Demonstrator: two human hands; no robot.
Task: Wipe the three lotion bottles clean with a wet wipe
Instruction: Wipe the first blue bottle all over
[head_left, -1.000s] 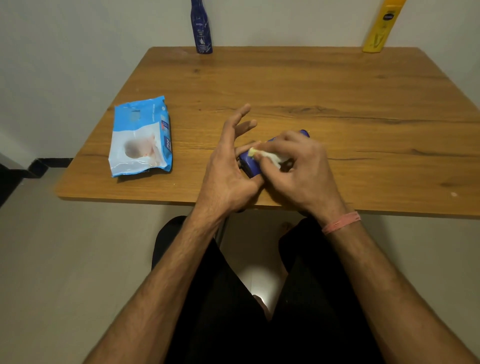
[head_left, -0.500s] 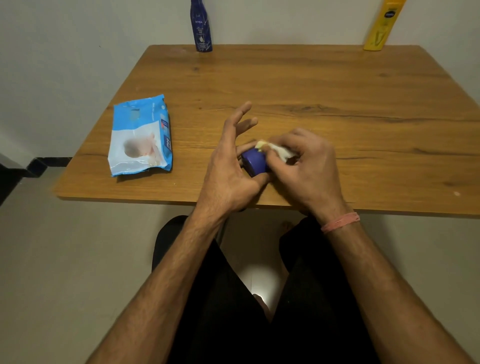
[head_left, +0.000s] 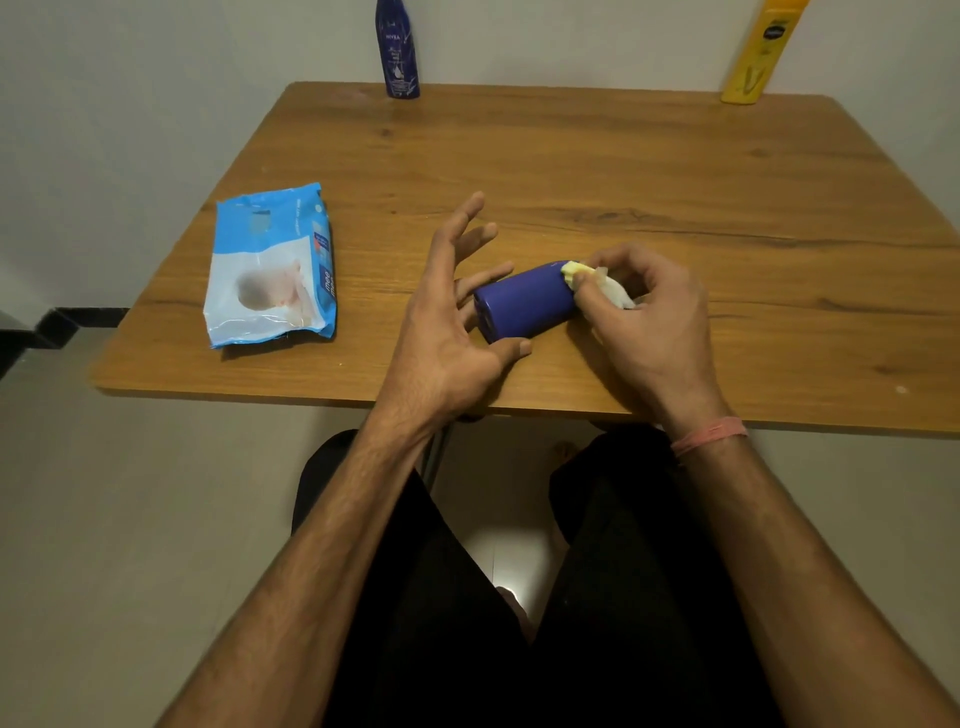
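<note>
While I sit at the wooden table (head_left: 571, 171), the pack of wipes (head_left: 270, 265) lies flat well to the left of the purple bottle (head_left: 524, 306), near the table's left edge. My left hand (head_left: 452, 332) comes next, just left of the purple bottle: its upper fingers are spread straight, while my thumb and one finger touch the bottle's flat end from below and above, steadying it. That bottle lies on its side near the front edge, its flat end toward me. Just right of it, my right hand (head_left: 649, 317) has its fingers curled around a crumpled wet wipe (head_left: 602, 283), pressing it against the bottle's far end. Far behind the lying bottle, at the table's back edge, a dark blue bottle (head_left: 397, 49) stands upright, and well to its right a yellow bottle (head_left: 761, 52) stands at the back right corner.
</note>
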